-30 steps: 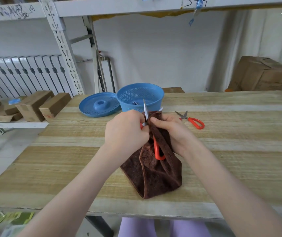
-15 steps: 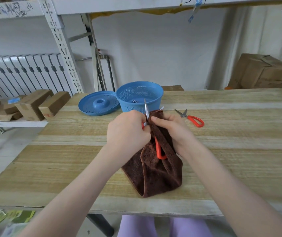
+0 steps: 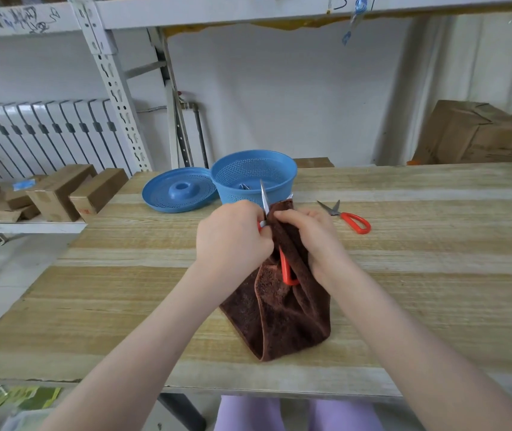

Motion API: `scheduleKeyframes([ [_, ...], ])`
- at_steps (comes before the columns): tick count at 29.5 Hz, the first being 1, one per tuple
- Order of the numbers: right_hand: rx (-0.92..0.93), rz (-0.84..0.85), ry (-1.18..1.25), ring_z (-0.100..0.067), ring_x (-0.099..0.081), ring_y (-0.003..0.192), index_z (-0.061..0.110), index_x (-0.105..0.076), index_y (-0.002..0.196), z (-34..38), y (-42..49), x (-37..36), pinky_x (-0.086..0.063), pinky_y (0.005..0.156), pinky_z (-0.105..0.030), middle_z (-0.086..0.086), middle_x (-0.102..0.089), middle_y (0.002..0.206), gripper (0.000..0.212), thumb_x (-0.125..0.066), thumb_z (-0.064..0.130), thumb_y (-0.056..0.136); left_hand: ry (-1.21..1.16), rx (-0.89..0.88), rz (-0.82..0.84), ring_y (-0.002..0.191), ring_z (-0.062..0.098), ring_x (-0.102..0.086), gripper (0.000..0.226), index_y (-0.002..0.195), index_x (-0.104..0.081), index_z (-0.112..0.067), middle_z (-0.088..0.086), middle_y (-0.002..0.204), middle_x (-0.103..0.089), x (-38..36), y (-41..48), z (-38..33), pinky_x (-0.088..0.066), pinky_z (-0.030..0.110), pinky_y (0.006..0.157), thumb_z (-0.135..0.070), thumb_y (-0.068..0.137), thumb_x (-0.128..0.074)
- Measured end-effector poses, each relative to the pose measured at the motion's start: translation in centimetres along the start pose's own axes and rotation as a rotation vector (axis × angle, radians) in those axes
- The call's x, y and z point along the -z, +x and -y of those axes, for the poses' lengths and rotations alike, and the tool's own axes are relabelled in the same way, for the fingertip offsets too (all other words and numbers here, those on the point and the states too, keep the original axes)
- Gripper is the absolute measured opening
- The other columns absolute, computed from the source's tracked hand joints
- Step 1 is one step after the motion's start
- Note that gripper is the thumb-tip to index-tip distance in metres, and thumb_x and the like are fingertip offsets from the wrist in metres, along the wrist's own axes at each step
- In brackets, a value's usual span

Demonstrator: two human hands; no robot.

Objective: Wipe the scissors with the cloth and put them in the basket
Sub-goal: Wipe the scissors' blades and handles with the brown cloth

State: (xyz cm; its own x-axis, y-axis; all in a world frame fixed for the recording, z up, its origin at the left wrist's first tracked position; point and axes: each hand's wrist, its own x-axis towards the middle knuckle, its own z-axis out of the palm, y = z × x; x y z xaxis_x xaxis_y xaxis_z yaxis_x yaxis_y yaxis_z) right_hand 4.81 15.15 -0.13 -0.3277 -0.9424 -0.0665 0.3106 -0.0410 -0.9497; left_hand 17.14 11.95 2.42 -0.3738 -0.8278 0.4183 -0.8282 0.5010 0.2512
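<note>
Here the left hand (image 3: 232, 234) is curled around a pair of red-handled scissors (image 3: 284, 269) just below the blades, whose steel tips stand up above the knuckles. The right hand (image 3: 313, 241) pinches the brown cloth (image 3: 279, 318) against the blades, right beside the left hand, fingers folded over the cloth's top edge. The cloth hangs between and below both hands, its lower fold resting on the wooden counter (image 3: 124, 290); the red handle loop shows among its folds under the hands. Just beyond the hands stands the blue perforated basket (image 3: 254, 178), its blue lid (image 3: 180, 191) lying just beside it, beyond the left hand. A second pair of scissors (image 3: 346, 216) lies flat on the counter beyond the right hand, apart from it.
</note>
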Motion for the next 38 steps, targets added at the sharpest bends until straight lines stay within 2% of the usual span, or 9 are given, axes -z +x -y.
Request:
scheduleKeyframes([
  [6, -0.054, -0.040, 0.031, -0.019, -0.059, 0.045, 0.012, -0.073, 0.053, 0.0, 0.8, 0.4, -0.051, 0.048, -0.025, -0.010, -0.066, 0.057, 0.033, -0.062, 0.011, 0.085, -0.016, 0.015, 0.003, 0.062, 0.018, -0.046, 0.026, 0.063, -0.052, -0.024, -0.008, 0.061, -0.051, 0.4, 0.3, -0.1, -0.021, 0.024, 0.046, -0.039, 0.081, -0.062],
  [9, -0.116, -0.054, 0.028, -0.024, -0.061, 0.054, 0.006, -0.075, 0.072, 0.2, 0.6, 0.2, -0.052, 0.053, -0.029, -0.017, -0.067, 0.072, 0.016, -0.067, 0.016, 0.081, -0.024, 0.013, 0.003, 0.062, 0.018, -0.046, 0.025, 0.063, -0.050, -0.024, -0.008, 0.062, -0.050, 0.4, 0.2, -0.2, -0.023, 0.025, 0.047, -0.038, 0.081, -0.061],
  [13, -0.174, -0.064, 0.069, -0.025, -0.060, 0.064, 0.000, -0.069, 0.103, 1.1, 1.0, 0.0, -0.051, 0.059, -0.030, -0.018, -0.064, 0.090, 0.030, -0.064, 0.021, 0.082, -0.019, 0.017, 0.010, 0.066, 0.019, -0.048, 0.038, 0.058, -0.041, -0.028, -0.010, 0.061, -0.047, 0.5, -0.1, -0.2, -0.026, 0.027, 0.049, -0.046, 0.084, -0.063],
  [15, -0.165, -0.044, 0.079, -0.024, -0.060, 0.060, -0.001, -0.071, 0.102, 0.9, 1.0, 0.3, -0.052, 0.054, -0.029, -0.017, -0.064, 0.086, 0.030, -0.064, 0.022, 0.083, -0.037, 0.025, 0.010, 0.067, 0.018, -0.049, 0.038, 0.057, -0.041, -0.030, -0.011, 0.061, -0.048, 0.7, 0.0, 0.0, -0.027, 0.025, 0.049, -0.047, 0.082, -0.064],
  [19, -0.153, 0.017, 0.070, -0.025, -0.061, 0.049, 0.006, -0.075, 0.070, 0.2, 0.6, 0.6, -0.054, 0.051, -0.031, -0.016, -0.065, 0.065, 0.017, -0.067, 0.016, 0.082, -0.067, 0.022, -0.017, 0.065, 0.019, -0.050, 0.023, 0.064, -0.054, -0.023, -0.007, 0.062, -0.052, 1.0, 0.1, -0.1, -0.027, 0.025, 0.048, -0.036, 0.081, -0.062],
  [24, -0.150, -0.001, 0.114, -0.026, -0.062, 0.061, 0.001, -0.073, 0.095, 0.9, 0.9, 0.6, -0.053, 0.060, -0.033, -0.020, -0.066, 0.086, 0.031, -0.069, 0.022, 0.073, -0.040, 0.011, -0.010, 0.066, 0.018, -0.047, 0.037, 0.059, -0.043, -0.028, -0.012, 0.060, -0.046, 0.9, -0.1, -0.3, -0.029, 0.027, 0.051, -0.047, 0.083, -0.064],
  [29, -0.160, 0.020, 0.098, -0.025, -0.060, 0.044, 0.002, -0.071, 0.073, 0.1, 0.5, 0.6, -0.051, 0.045, -0.028, -0.016, -0.064, 0.062, 0.017, -0.066, 0.015, 0.082, -0.061, 0.023, 0.000, 0.066, 0.021, -0.052, 0.029, 0.060, -0.050, -0.021, -0.007, 0.061, -0.052, 1.1, 0.2, -0.2, -0.030, 0.026, 0.050, -0.037, 0.081, -0.063],
  [34, -0.165, 0.014, 0.109, -0.023, -0.059, 0.057, 0.002, -0.070, 0.093, 1.2, 1.1, 0.3, -0.051, 0.056, -0.031, -0.014, -0.064, 0.078, 0.021, -0.062, 0.019, 0.083, -0.039, 0.014, -0.010, 0.066, 0.020, -0.049, 0.042, 0.054, -0.040, -0.027, -0.010, 0.059, -0.048, 1.1, 0.1, -0.3, -0.028, 0.026, 0.050, -0.045, 0.083, -0.065],
  [38, -0.180, 0.012, 0.098, -0.024, -0.060, 0.052, 0.003, -0.069, 0.084, 0.7, 0.8, 0.2, -0.053, 0.054, -0.033, -0.014, -0.064, 0.069, 0.017, -0.065, 0.020, 0.081, -0.060, 0.034, 0.002, 0.068, 0.020, -0.052, 0.038, 0.055, -0.045, -0.026, -0.010, 0.059, -0.050, 1.3, 0.2, -0.1, -0.034, 0.027, 0.054, -0.044, 0.082, -0.065],
])
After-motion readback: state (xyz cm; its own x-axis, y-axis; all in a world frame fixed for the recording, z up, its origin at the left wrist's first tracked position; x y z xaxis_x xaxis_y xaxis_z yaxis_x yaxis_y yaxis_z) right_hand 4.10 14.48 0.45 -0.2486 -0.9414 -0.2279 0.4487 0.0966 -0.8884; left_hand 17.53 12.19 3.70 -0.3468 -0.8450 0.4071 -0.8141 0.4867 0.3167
